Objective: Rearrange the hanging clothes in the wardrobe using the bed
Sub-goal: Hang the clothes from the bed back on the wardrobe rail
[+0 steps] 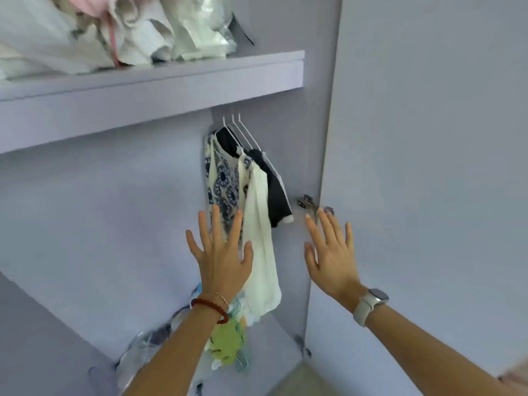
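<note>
Three garments hang on white hangers (240, 132) under the wardrobe shelf: a cream one with a blue flower print (221, 178), a plain cream one (261, 252) and a dark one (275, 192) nearest the side wall. My left hand (220, 252) is raised with its fingers spread and straight, just in front of the printed garment's lower edge. My right hand (331, 252) is raised too, fingers spread, to the right of the clothes near the door hinge. Neither hand holds anything.
The lilac shelf (160, 90) above carries a heap of white and pink fabric and plastic bags (114, 32). The open wardrobe door (428, 138) stands at the right with a metal hinge (308, 205). At the wardrobe bottom lie bagged items and a green cloth (225, 342).
</note>
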